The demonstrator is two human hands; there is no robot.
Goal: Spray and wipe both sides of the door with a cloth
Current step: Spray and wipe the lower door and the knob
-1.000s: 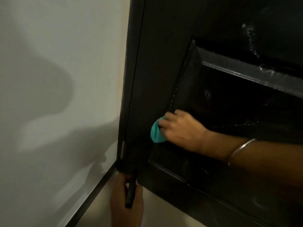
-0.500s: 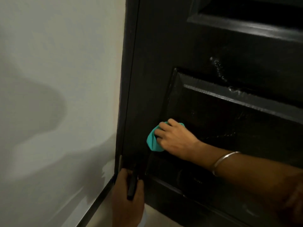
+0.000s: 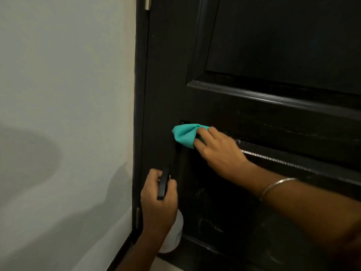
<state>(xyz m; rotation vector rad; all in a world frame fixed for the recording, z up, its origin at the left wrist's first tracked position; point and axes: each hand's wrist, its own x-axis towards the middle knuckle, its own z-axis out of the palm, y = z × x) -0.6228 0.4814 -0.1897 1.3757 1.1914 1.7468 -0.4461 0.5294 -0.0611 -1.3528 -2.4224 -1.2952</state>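
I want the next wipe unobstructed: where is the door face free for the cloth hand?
Free: the dark door rail right of the teal cloth, and the panel above. Crowded: the hinge edge below, where the left hand grips the spray bottle.

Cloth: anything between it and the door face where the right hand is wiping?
Nothing visible. The right hand presses the teal cloth straight onto the door; the left hand holds the spray bottle lower down.
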